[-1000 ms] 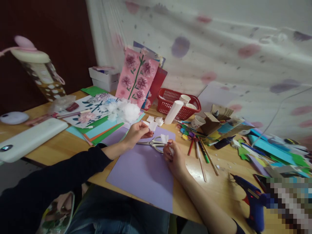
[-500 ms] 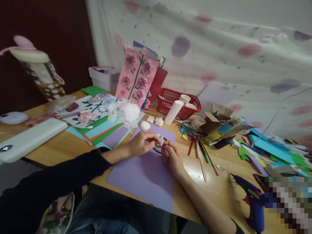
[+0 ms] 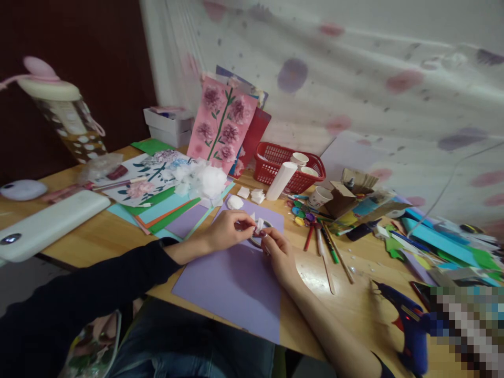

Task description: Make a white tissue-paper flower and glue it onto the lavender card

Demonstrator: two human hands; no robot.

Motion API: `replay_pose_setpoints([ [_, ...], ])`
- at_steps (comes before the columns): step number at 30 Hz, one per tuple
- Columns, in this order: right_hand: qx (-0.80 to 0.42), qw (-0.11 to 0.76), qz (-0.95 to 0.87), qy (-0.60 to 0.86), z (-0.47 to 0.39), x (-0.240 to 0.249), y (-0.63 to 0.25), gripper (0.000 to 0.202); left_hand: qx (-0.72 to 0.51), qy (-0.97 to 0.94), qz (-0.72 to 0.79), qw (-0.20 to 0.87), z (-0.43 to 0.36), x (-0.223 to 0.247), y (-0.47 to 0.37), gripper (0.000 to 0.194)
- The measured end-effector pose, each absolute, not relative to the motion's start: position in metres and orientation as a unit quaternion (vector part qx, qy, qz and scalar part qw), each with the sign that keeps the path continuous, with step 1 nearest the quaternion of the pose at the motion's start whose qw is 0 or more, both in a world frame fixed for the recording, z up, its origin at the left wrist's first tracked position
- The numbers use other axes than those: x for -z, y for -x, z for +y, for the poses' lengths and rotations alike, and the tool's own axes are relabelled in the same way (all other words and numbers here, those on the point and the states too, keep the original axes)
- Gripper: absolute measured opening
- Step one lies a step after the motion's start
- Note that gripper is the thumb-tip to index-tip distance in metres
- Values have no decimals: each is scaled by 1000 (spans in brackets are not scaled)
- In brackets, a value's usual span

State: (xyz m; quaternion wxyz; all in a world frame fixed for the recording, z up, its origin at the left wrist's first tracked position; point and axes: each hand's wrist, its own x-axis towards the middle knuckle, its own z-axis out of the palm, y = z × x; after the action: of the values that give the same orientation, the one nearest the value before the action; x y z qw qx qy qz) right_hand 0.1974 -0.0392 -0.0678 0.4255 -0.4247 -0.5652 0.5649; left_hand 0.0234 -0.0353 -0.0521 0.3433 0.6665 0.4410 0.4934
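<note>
Above the purple sheet point(image 3: 236, 294), I see the tissue point(image 3: 259, 225) between the hands, long axis near upright, loose end pointing up; the left hand point(image 3: 228, 231) pinches it with bent fingertips; the right hand point(image 3: 279, 249) pinches its base; the table point(image 3: 362, 310) is wooden, a spotted curtain point(image 3: 354, 79) behind.

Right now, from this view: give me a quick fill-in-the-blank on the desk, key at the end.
1. The left hand and right hand pinch a small white piece above a large sheet coloured ____.
2. Two white cups sit in a plastic basket coloured ____.
3. The glue gun lies to the ____ of the right hand.

Missing words: purple; red; right.
</note>
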Motion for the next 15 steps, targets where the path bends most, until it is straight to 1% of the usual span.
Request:
replay_pose_setpoints([
  [4, -566, 439, -548, 433, -36, 70, -199, 29, -562, -529, 442, 458, -26, 49, -16, 8],
  [7, -571, 450, -531, 436, -33, 69, -199, 26, -592, -458, 418, 515, -19, 45, -10, 5],
  [11, -580, 449, -521, 436, -32, 67, -198, 25, -582, -405, 370, 600, -18, 40, -10, 8],
  [15, -575, 421, -555, 431, -32, 68, -198, 27, -530, -341, 336, 700, -26, 41, -17, 6],
])
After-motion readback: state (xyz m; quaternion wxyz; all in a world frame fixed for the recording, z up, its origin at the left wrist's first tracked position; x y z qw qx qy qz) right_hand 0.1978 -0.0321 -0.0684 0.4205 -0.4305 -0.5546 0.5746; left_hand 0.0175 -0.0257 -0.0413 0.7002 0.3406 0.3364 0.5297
